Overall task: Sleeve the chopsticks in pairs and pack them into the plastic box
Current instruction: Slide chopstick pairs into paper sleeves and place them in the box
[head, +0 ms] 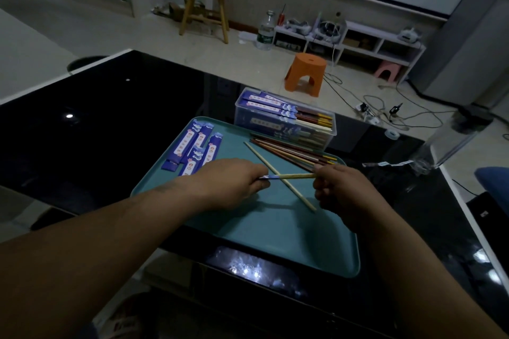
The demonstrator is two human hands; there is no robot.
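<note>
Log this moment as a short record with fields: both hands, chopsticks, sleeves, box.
left grip: pinches a blue sleeve
right grip: pinches a pale chopstick, tip at that sleeve's mouth
second pale chopstick: lies diagonally on the teal tray, crossed by the held one
empty sleeves: tray's far left
loose chopsticks: heap at tray's far right
plastic box: behind tray, holds sleeved pairs

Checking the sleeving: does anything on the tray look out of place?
A lone pale chopstick lies diagonally on the tray, apart from the pile, crossing the stick the right hand holds at the left hand's sleeve. So only one stick meets the sleeve, not a pair.
</note>
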